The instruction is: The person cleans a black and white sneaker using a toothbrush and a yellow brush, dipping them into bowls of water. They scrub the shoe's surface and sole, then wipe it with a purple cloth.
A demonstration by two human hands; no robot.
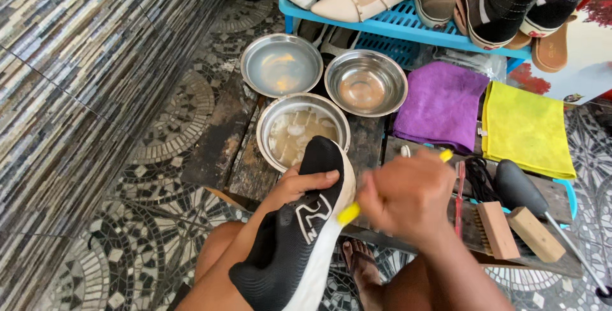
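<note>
Above the dark wooden bench, my left hand clamps the light, pliable black knit sneaker at its toe, twelve o'clock, while my right hand grips the yellow-handled brush.

The left hand reaches up from the lower left, forearm angled, thumb pressed flat and fingers curled out of sight. The right hand is closed in a fist, knuckles up, slightly blurred, forearm running down to the bottom edge.

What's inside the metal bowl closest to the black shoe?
The nearest metal bowl holds cloudy, foamy water with pale lumps or bubbles. The toe of the black shoe, held by the left hand, covers its near rim, so that part stays hidden.
</note>
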